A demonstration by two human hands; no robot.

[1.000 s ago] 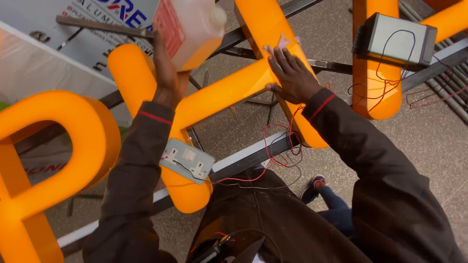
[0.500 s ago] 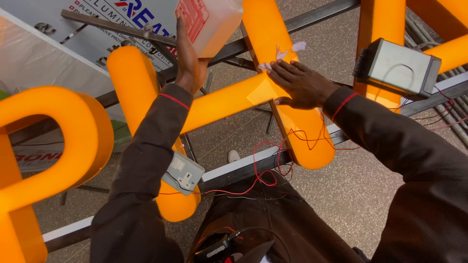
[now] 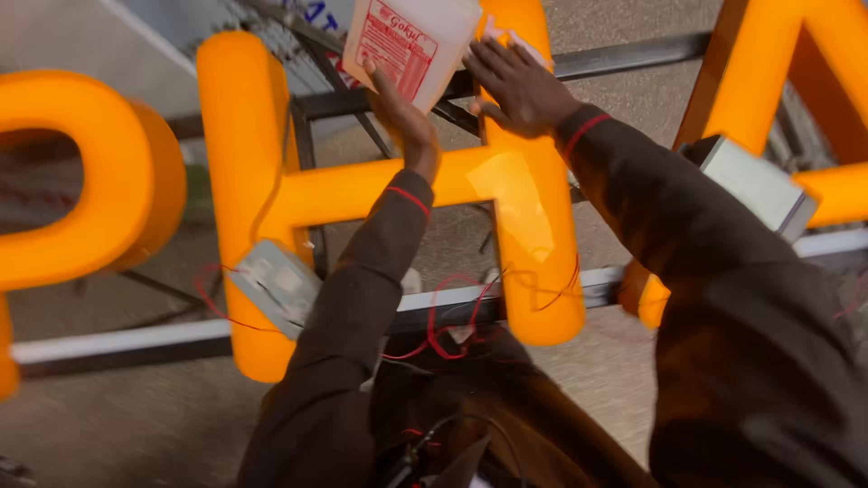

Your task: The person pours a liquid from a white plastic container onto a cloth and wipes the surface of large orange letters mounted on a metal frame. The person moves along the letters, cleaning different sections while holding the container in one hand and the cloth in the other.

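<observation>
The large orange letter (image 3: 398,194), shaped like an H and glowing from within, takes up the middle of the view, mounted on a dark metal frame (image 3: 624,63) with a pale rail (image 3: 108,342) running below it. More orange letters flank it: a rounded one (image 3: 81,181) on the left and an angled one (image 3: 778,81) on the right. The floor (image 3: 117,425) far beneath is speckled grey stone, and the whole sign appears raised well above it.

Judging by the pose, the step in hand looks like cleaning or treating the face of the H near its upper right stroke. The left hand (image 3: 402,113) grips a translucent plastic bottle (image 3: 411,45) with a red-printed label, its fingers closed around the lower edge, holding it tilted just above the crossbar. The right hand (image 3: 520,86) lies flat on the right upright, fingers spread open, pressing what seems to be a small pale cloth (image 3: 506,34) against the orange surface. The bottle sits just beside that hand, nearly touching it.

The next move likely calls for steady tipping of the bottle so liquid lands on the cloth and not on the wiring.

Two grey boxes (image 3: 276,285) (image 3: 755,185) hang behind the letters, with thin red wires (image 3: 443,321) looping between them.
</observation>
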